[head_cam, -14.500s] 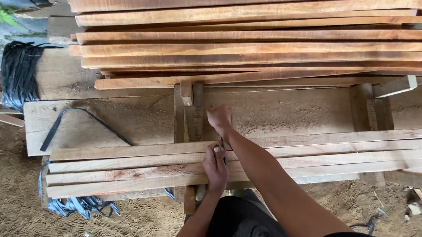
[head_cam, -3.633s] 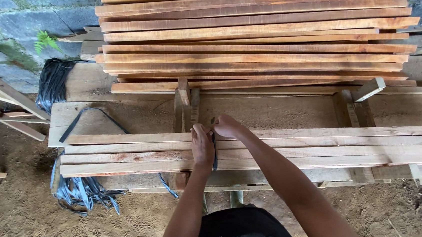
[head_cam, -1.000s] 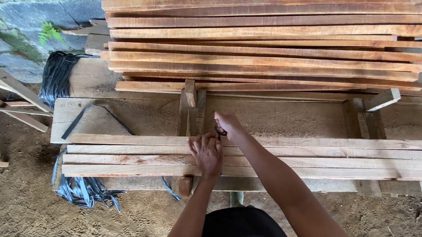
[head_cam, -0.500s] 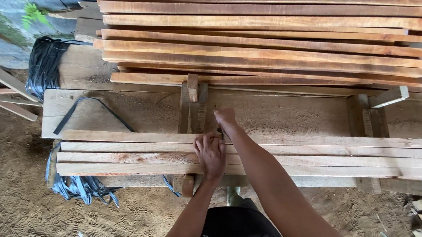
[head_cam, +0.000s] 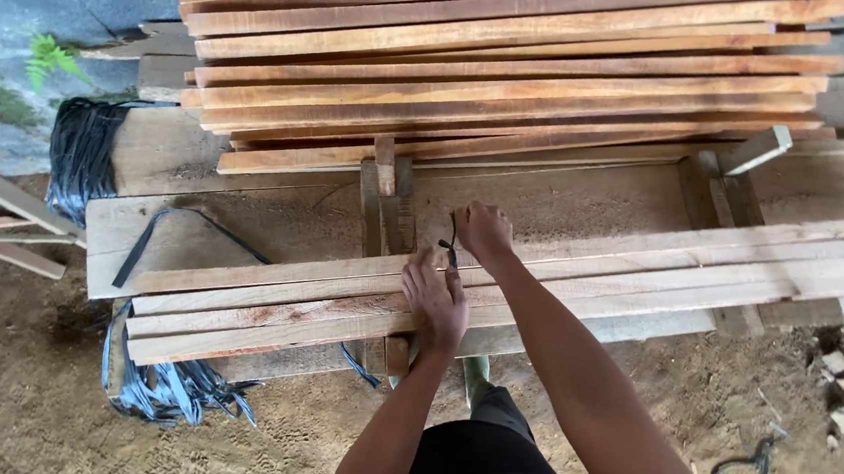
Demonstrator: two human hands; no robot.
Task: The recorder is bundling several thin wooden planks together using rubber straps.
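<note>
Left hand [head_cam: 435, 301] lies palm down on the pale planks [head_cam: 566, 281] stacked along the near edge of the counter [head_cam: 241, 231], fingers curled over them and its fingertips at a thin black strap [head_cam: 452, 255] that rises between the two hands; it presses more than it grips. Just beyond, the right hand [head_cam: 483, 232] is closed with fingers bunched at the far side of the same bundle, pinching the strap's upper end as far as I can tell. The strap sits near the middle of the bundle's length, close to a pair of upright wooden blocks [head_cam: 387, 205]. The risk, as I judge it, lies in that thin strap: if it slips from the pinch or goes slack, the planks could slide apart, and the near ones overhang the counter's front edge enough to tip toward the sandy floor [head_cam: 79, 465]. Rough sawn edges could also splinter the pressing fingers. Farther left, a loose black strap loop [head_cam: 186, 235] lies on the counter and a bunch of straps [head_cam: 168, 387] hangs off its near left corner, where they could snag. Behind, the tall stack of reddish boards [head_cam: 508, 60] crowds the far edge.
</note>
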